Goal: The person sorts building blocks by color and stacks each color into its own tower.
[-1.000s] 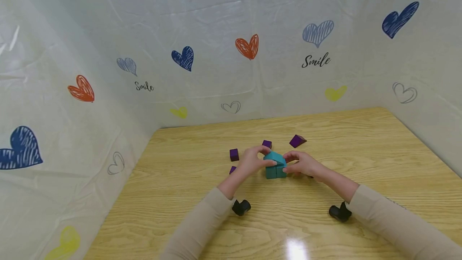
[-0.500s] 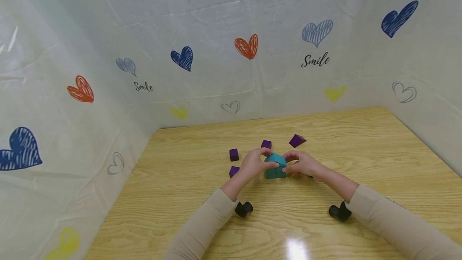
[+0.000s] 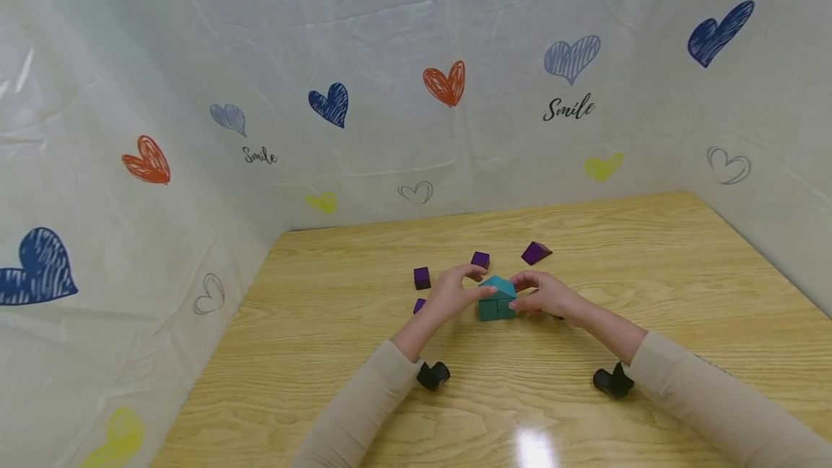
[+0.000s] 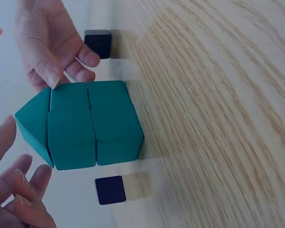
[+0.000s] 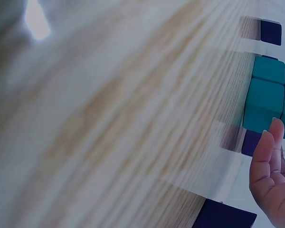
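Note:
On the table, several teal cubes (image 4: 71,140) stand stacked two layers high, with a teal triangular block (image 3: 497,287) lying level on top like a roof. My left hand (image 3: 448,292) is at the stack's left, thumb and fingers spread around the triangular block. Its thumb tip comes very near the block's peak in the left wrist view; whether it touches cannot be told. On the other side, my right hand (image 3: 551,297) has its thumb against the upper cubes' edge, the other fingers loosely bent beside the stack and gripping nothing.
Behind and left of the stack lie purple cubes (image 3: 422,278), one partly hidden by my left wrist. A purple triangular block (image 3: 536,253) sits farther back. Another dark block (image 5: 225,216) is near my right hand. A printed sheet (image 3: 383,143) hangs behind the wooden table (image 3: 325,352).
The triangular block went from tilted to level on the cubes. My left hand moved slightly right, then back left away from the block. My right hand has barely moved.

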Tool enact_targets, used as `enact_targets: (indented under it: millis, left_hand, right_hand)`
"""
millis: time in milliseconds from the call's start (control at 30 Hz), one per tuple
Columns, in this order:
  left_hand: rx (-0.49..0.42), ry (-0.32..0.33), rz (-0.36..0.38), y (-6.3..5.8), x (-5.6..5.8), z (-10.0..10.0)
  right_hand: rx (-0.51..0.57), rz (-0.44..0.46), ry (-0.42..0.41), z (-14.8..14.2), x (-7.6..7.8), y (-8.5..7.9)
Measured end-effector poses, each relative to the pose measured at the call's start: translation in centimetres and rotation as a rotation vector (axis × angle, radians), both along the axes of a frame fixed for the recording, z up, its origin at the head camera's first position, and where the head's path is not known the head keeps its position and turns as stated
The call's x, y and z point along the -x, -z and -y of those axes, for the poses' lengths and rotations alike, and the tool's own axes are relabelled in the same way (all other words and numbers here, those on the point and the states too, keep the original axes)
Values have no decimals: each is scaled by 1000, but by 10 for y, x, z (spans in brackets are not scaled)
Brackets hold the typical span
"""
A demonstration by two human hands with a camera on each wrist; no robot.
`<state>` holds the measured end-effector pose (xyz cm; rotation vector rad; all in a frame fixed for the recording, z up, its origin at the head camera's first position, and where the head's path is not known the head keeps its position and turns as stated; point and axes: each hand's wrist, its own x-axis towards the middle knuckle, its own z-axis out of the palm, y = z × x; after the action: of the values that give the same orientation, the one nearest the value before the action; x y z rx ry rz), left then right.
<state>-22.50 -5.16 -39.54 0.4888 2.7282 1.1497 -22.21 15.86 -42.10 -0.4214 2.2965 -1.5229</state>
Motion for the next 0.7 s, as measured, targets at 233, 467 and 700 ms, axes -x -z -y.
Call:
enact_targets:
  millis: [233,467,700]
  left_hand:
    - [55,39,12,1,-1,8]
    - [135,61,-5,4,-2,10]
    - [154,42,-3,6,-2,9]
  right_hand:
    - [15,-4,0,-1,0,1]
    - [22,4,3,-2,0,1]
    - [13,8,-1,-1,0,1]
